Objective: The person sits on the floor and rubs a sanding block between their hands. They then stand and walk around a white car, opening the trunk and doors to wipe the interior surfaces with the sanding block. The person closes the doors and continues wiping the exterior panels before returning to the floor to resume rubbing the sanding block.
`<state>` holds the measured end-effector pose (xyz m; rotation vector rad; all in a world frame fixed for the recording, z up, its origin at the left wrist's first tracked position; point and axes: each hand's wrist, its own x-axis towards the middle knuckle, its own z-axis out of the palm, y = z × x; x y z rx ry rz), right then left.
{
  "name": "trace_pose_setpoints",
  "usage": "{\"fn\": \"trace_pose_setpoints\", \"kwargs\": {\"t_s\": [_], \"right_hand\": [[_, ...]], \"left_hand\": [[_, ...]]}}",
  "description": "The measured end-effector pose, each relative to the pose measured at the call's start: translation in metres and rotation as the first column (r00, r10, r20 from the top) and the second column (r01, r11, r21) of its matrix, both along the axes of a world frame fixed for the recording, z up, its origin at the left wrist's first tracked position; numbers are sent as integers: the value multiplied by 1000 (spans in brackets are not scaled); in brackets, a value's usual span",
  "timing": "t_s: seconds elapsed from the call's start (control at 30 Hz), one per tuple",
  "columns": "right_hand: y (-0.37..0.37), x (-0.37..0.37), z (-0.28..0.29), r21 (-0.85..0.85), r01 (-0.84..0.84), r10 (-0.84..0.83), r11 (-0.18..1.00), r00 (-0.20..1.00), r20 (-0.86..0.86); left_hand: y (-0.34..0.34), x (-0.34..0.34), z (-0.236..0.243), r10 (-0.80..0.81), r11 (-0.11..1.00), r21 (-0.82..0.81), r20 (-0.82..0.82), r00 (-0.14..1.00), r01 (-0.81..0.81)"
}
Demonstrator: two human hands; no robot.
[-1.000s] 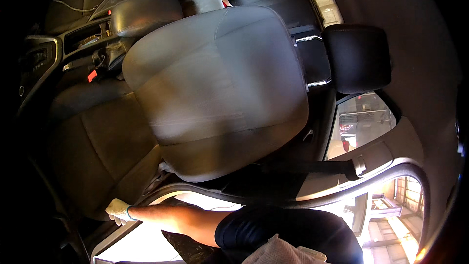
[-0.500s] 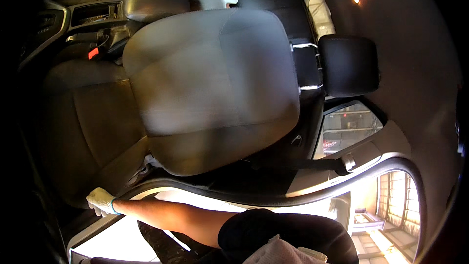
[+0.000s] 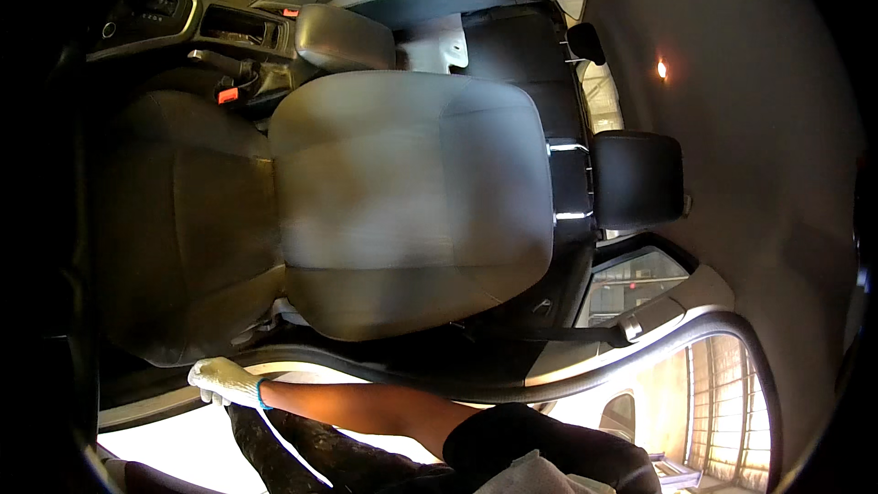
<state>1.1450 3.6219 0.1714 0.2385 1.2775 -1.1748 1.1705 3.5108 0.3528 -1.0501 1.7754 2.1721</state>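
Observation:
My left hand [image 3: 224, 380], in a pale knit glove with a blue cuff, is at the lower left beside the sill of the open car door. Its fingers curl downward, and whatever may be in them is hidden. My bare forearm [image 3: 366, 405] stretches leftward from a dark sleeve. Closest to the hand is the dark seat cushion [image 3: 197, 210] of a car seat, with the door sill [image 3: 146, 413] running under it. The seat's grey backrest [image 3: 412, 192] fills the middle of the view, lying sideways. My right hand is out of view.
Past the backrest are a centre armrest [image 3: 343, 38], a red buckle [image 3: 228, 95] and a gear lever panel [image 3: 151, 2]. A black headrest [image 3: 638, 180] stands to the right. A seat belt [image 3: 549, 334] runs along the door pillar. Lit lamps dot the dark ceiling [image 3: 759, 128].
The view has shifted, so the seat and console sit lower in it. My gloved left hand now appears slightly farther right, with my dark trouser legs showing more below it.

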Motion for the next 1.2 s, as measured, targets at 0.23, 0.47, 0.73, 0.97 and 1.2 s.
{"fn": "trace_pose_setpoints", "kwargs": {"t_s": [0.23, 0.47, 0.73, 0.97, 1.2], "right_hand": [[-14, -84, 109, -182, 5, -78, 983, 917, -391], [-19, -211, 284, -248, 110, -269, 962, 511, -816], [-21, -250, 281, -318, 69, -309, 945, 497, -811], [-34, -367, 309, -19, -83, -9, 996, 120, -993], [-15, -480, 401, 785, 182, 725, 592, -546, -421]], "left_hand": [[-5, 15, 6, 46, 999, -19, 41, 998, -46], [-7, 17, 10, 56, 998, 10, 43, 998, -56], [-21, 4, 0, 63, 996, 59, 65, 996, -67], [-34, -129, -185, 222, 931, -231, -254, 941, -282], [-82, -138, -290, 121, 986, 120, -42, 992, -115]]}}
